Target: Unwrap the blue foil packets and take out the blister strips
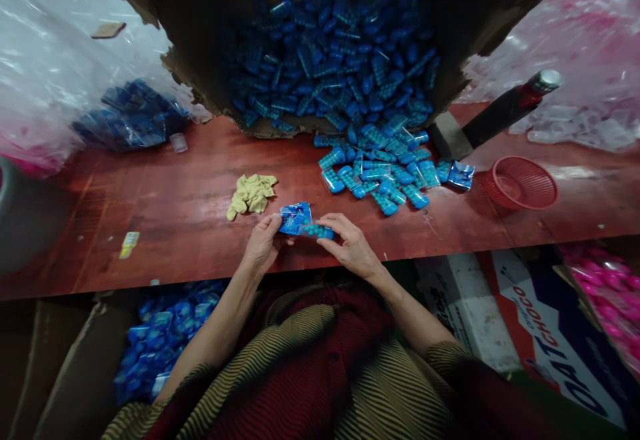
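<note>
Near the table's front edge, my left hand pinches a small blue printed packet by its left side. My right hand grips a clear tube with a blue cap, filled with small blue-green balls. The tube lies sideways, its left end against the packet's lower right; whether it is inside the packet I cannot tell. Just behind my left hand sits a crumpled yellow-green lump, its material unclear. Beyond my right hand lies a pile of similar blue-capped tubes.
A torn cardboard box full of tubes opens onto the red table. Right of the pile are a dark upright bar and a red basket. Blue packets heap at back left; a box of blue items sits below.
</note>
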`<state>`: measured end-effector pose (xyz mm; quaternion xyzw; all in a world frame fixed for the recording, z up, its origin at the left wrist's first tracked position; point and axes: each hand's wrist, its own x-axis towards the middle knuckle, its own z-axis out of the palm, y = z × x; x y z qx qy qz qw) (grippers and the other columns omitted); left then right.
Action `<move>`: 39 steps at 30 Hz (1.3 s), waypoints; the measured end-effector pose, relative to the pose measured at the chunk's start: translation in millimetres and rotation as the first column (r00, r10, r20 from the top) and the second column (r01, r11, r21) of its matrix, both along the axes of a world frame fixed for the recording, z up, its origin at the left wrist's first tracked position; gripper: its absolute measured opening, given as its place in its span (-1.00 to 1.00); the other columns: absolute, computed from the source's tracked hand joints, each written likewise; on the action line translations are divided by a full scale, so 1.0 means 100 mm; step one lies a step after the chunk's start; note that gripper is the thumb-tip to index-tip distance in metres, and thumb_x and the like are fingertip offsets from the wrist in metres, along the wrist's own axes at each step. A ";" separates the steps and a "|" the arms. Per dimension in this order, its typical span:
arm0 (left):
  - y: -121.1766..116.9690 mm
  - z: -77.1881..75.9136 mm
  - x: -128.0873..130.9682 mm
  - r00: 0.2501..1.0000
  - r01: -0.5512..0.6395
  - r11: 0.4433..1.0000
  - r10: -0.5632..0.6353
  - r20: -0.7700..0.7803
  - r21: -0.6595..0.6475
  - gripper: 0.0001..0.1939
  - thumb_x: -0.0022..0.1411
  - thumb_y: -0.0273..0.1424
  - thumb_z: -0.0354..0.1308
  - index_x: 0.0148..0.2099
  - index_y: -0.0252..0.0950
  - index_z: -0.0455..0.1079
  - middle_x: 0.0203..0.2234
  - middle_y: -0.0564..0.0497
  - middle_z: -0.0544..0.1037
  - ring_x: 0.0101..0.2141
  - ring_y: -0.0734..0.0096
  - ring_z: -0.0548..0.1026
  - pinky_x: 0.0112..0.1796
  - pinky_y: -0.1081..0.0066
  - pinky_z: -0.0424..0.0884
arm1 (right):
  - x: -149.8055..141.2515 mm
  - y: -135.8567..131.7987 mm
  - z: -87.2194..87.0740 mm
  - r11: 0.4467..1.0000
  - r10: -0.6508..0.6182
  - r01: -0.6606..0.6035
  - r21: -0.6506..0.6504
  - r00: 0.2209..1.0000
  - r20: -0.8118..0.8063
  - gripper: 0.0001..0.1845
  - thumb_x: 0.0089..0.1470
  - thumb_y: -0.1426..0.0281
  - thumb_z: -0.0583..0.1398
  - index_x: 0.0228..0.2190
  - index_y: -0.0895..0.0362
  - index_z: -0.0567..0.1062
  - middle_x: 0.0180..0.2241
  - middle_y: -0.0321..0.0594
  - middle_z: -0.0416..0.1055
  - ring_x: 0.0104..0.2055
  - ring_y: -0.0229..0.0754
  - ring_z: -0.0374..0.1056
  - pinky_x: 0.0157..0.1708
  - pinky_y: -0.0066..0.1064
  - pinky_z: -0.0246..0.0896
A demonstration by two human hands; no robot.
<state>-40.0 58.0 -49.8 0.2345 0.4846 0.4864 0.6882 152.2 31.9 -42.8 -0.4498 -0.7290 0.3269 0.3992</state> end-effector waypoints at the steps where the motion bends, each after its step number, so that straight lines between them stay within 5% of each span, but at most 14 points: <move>1: 0.00 0.00 0.00 1.000 0.002 1.000 -0.002 0.002 0.000 -0.69 -0.05 -0.26 0.34 -0.47 -0.36 0.31 -0.65 0.08 0.42 -0.66 0.50 0.38 -0.67 0.52 0.36 | 0.00 -0.01 -0.01 1.000 -0.007 0.006 0.005 1.000 0.005 -0.67 0.09 0.44 0.16 -0.07 0.07 0.42 -0.12 -0.13 0.36 -0.05 -0.16 0.33 -0.04 -0.28 0.29; 19: -0.02 -0.02 0.03 0.994 -0.032 0.981 0.052 0.099 -0.192 -0.81 0.07 -0.36 0.26 -0.38 -0.32 0.30 -0.62 0.07 0.47 -0.66 0.48 0.43 -0.69 0.56 0.37 | -0.11 -0.12 -0.06 0.983 -0.174 0.172 0.066 0.984 0.034 -0.67 0.11 0.42 0.13 -0.05 0.04 0.39 -0.10 -0.12 0.30 -0.04 -0.15 0.31 -0.04 -0.30 0.31; 29: -0.03 -0.06 -0.01 0.995 0.033 0.996 -0.026 0.093 -0.080 -0.72 -0.03 -0.31 0.33 -0.40 -0.35 0.32 -0.61 0.06 0.45 -0.64 0.50 0.40 -0.66 0.55 0.37 | -0.07 -0.14 -0.05 0.999 -0.054 0.054 0.001 0.998 0.036 -0.66 0.11 0.43 0.14 -0.05 0.05 0.39 -0.08 -0.14 0.31 -0.03 -0.15 0.33 -0.04 -0.29 0.31; 39: -0.02 -0.07 -0.03 0.995 0.054 0.998 -0.050 0.086 -0.043 -0.64 -0.11 -0.24 0.38 -0.40 -0.36 0.32 -0.63 0.08 0.43 -0.65 0.50 0.39 -0.67 0.54 0.36 | -0.09 -0.15 -0.03 0.997 -0.077 0.077 0.000 0.993 0.090 -0.67 0.10 0.43 0.14 -0.05 0.08 0.40 -0.08 -0.13 0.32 -0.04 -0.15 0.33 -0.05 -0.30 0.31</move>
